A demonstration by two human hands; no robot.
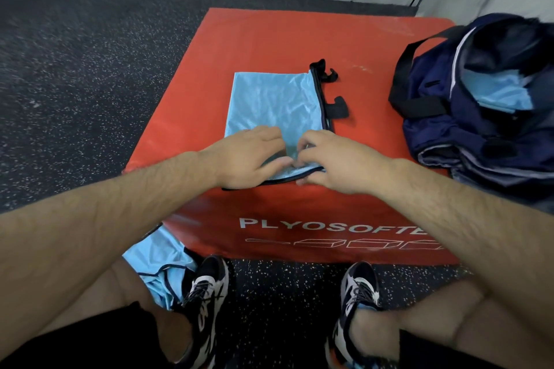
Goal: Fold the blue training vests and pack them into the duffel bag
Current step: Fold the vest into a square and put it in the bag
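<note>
While I crouch over the red foam box point(269, 39), which takes up most of what I see and serves as my folding table, the worry is the slippery mesh: if I lift the near edge unevenly, the fold already made could slide open or skew, and the vest could creep off the front lip of the box, since its hem sits right at that edge. To my right the navy duffel bag point(479, 105) slumps on the box's corner with its mouth open, and a folded light-blue vest point(500, 90) shows inside it (how many lie beneath I cannot tell); its floppy sides might sag shut when I come to pack. The vest on the box point(272, 102) lies flat as a half-folded rectangle, its black straps point(329, 90) sticking out on the right. Another vest point(159, 269) waits on the floor by my left shoe. My left hand point(248, 156) and right hand point(332, 159) meet at the near hem, fingers pinching the fabric.
</note>
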